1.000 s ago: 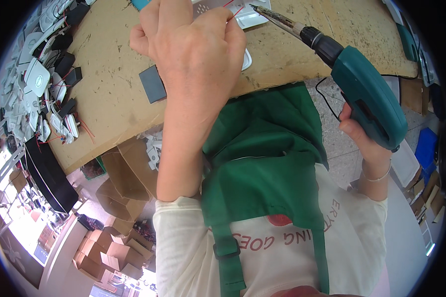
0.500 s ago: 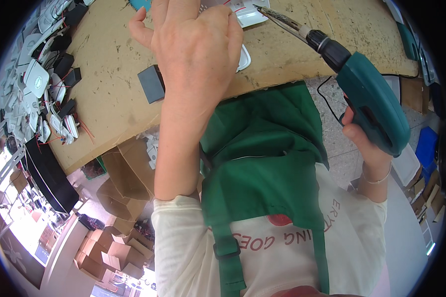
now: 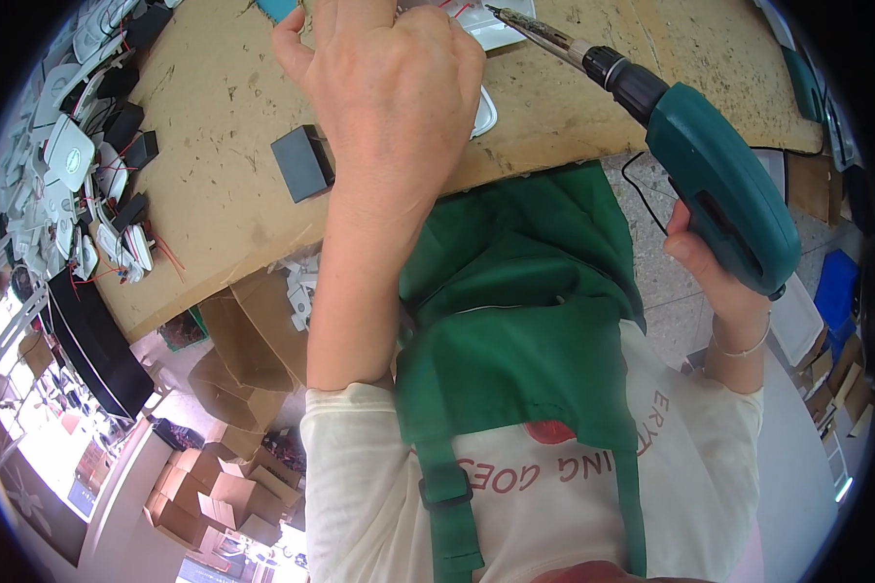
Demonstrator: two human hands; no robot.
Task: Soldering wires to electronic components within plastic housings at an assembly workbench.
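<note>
My left hand (image 3: 394, 97) reaches to the top edge of the view, back upward. Its fingers curl down beside a white plastic housing (image 3: 506, 36) with thin red wires; the fingertips, and whatever they grip, are hidden. The little finger sticks out to the left. In my right hand (image 3: 710, 262) is a dark green soldering gun (image 3: 724, 185), held by its handle. The narrow metal tip points up and left, ending close above the white housing. A second white plastic piece (image 3: 485, 113) shows partly under my left hand. Left of my wrist lies a dark grey block (image 3: 302, 163).
White plastic units with black boxes and red wires pile up along the table's left side (image 3: 68, 155). A bit of blue (image 3: 277, 10) shows at the top edge. Open cardboard boxes (image 3: 248, 340) stand below the table. A black cord (image 3: 642, 199) hangs near the soldering gun.
The soldering gun has shifted slightly left and up, its tip now nearer my left hand. My left hand has moved a little to the right and turned slightly.
</note>
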